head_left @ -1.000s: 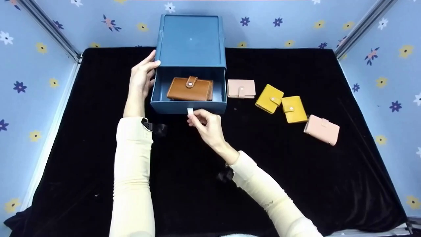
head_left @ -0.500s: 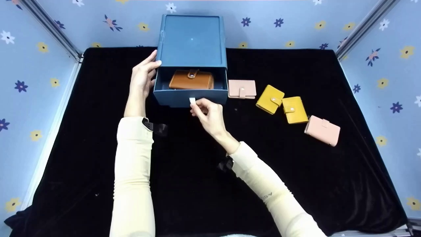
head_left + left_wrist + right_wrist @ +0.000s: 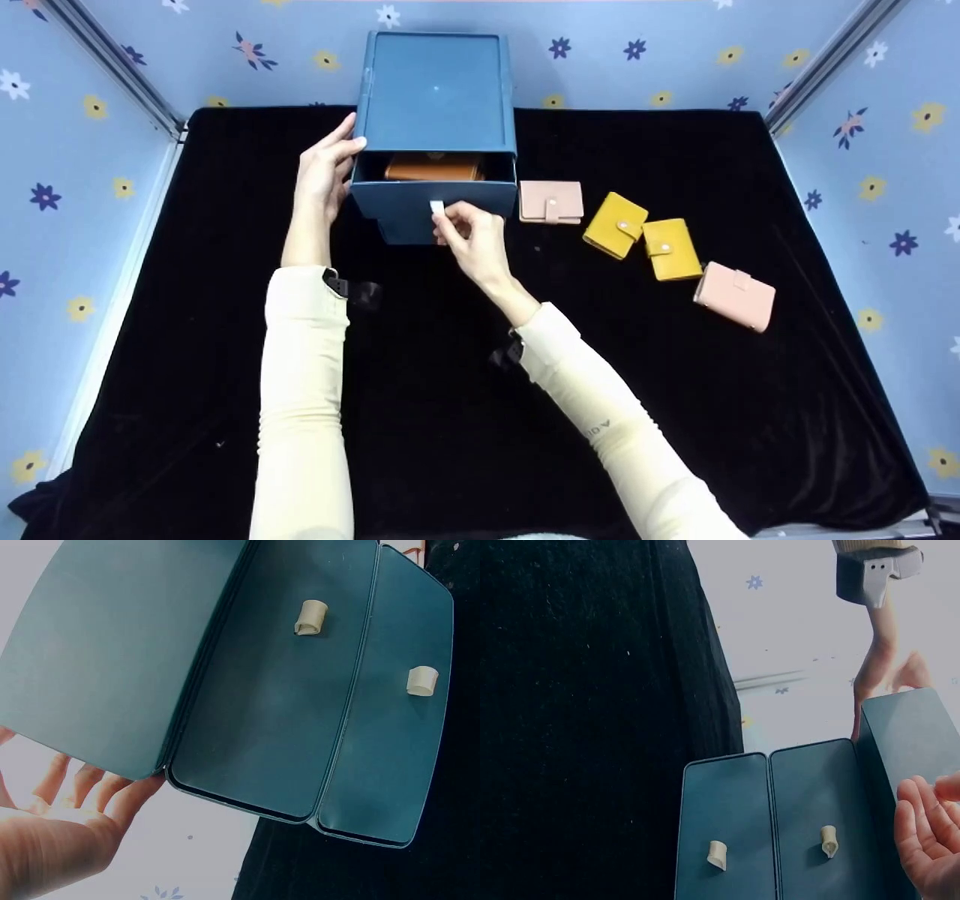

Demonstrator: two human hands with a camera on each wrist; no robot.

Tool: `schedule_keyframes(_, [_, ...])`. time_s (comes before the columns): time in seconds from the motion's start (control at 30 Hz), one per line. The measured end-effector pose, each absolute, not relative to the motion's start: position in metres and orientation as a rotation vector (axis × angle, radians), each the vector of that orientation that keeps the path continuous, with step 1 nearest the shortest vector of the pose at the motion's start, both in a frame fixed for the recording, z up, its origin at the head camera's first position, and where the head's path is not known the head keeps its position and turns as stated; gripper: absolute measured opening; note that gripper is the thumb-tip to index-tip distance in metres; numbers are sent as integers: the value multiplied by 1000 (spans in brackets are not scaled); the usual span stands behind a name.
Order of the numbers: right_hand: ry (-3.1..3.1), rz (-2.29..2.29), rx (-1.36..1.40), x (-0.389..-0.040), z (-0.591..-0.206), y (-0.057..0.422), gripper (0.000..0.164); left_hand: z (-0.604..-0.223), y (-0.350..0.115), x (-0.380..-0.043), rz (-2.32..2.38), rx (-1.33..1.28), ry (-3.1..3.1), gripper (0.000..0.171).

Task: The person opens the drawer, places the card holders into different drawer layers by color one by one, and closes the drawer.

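A blue drawer cabinet (image 3: 435,97) stands at the back, its top drawer (image 3: 397,201) partly pulled out. Inside that drawer lies a brown snap wallet (image 3: 431,168), mostly hidden under the cabinet top. My right hand (image 3: 478,247) pinches the drawer's pale pull tab (image 3: 437,205) between thumb and fingers; the right wrist view does not show this grip clearly. Against the cabinet's left side rests my left hand (image 3: 321,171), thumb at the top front edge. The left wrist view shows its fingers (image 3: 133,801) extended along the side.
To the cabinet's right lie a pink wallet (image 3: 551,202), two yellow wallets (image 3: 615,225) and another pink wallet (image 3: 735,297) on black cloth (image 3: 450,420). Below the top drawer, two closed drawers (image 3: 262,690) carry similar tabs. Flower-patterned walls (image 3: 600,52) surround the cloth.
The top drawer has slid inward, away from the person, with my right hand on its tab. More of the brown wallet is now covered. The left hand stays in place.
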State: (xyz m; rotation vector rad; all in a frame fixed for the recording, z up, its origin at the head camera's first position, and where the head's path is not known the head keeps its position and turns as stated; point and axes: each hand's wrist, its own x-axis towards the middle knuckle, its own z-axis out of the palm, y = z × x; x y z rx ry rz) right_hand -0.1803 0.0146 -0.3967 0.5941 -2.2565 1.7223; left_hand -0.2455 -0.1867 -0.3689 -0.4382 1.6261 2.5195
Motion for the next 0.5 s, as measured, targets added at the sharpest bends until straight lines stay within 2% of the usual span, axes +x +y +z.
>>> schedule_keyframes(0.2, [-2269,1736,556,-206,-419,12,15,-368,-187,-244,2527,-421,1613,56])
schedule_keyframes(0.5, [-2353,1645,499,-221,-417,11,18,-369,-187,-244,2526,-393,1624,56])
